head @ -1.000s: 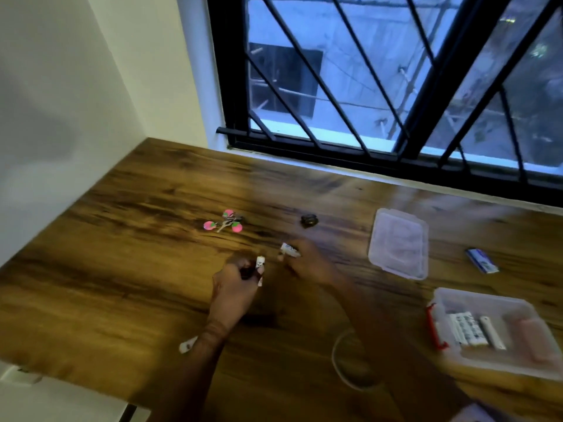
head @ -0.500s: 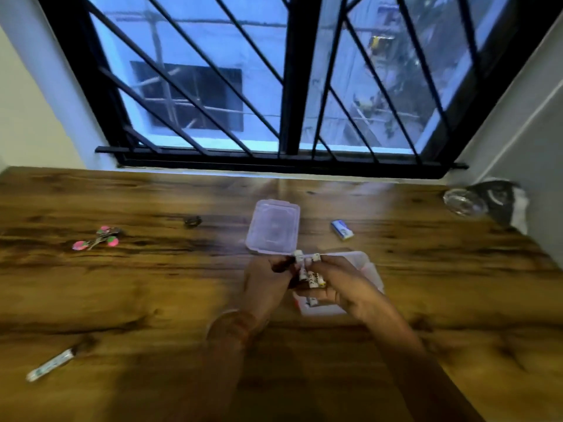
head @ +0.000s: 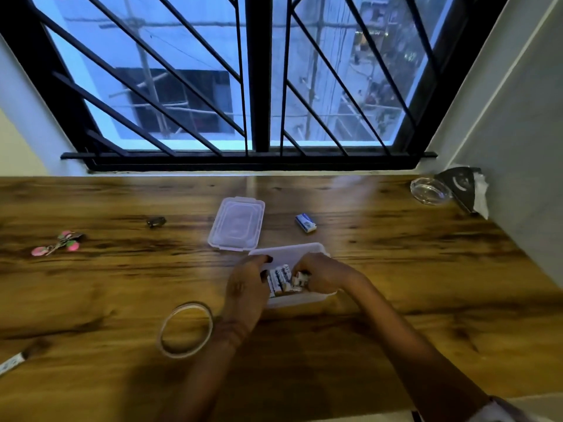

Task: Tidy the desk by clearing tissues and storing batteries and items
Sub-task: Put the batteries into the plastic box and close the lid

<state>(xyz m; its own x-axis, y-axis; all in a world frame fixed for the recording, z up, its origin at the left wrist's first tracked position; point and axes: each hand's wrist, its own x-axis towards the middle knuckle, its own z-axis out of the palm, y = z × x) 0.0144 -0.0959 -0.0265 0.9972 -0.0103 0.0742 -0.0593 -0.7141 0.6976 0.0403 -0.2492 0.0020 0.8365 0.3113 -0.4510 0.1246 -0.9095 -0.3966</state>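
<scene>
Over box (head: pixel 304 249), both hands w/ batteries (head: pixel 278 280); lid (head: pixel 236 223) just behind.

Both forearms are bare; a thread band (head: pixel 231 332) circles the left wrist, a pale sleeve edge (head: pixel 502 411) the right arm.

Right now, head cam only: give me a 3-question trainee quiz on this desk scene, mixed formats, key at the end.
1. True or false: the clear lid is snapped onto the plastic container.
2. Multiple choice: the tape ring lies where relative to the left hand? A) toward the window B) on its left, nearer the camera C) inside the container
3. Fill in: both hands are in the container handling white ____.

Key
1. False. The lid lies flat on the desk, beside the container on its window side.
2. B
3. batteries; the right hand is beside them.
</scene>
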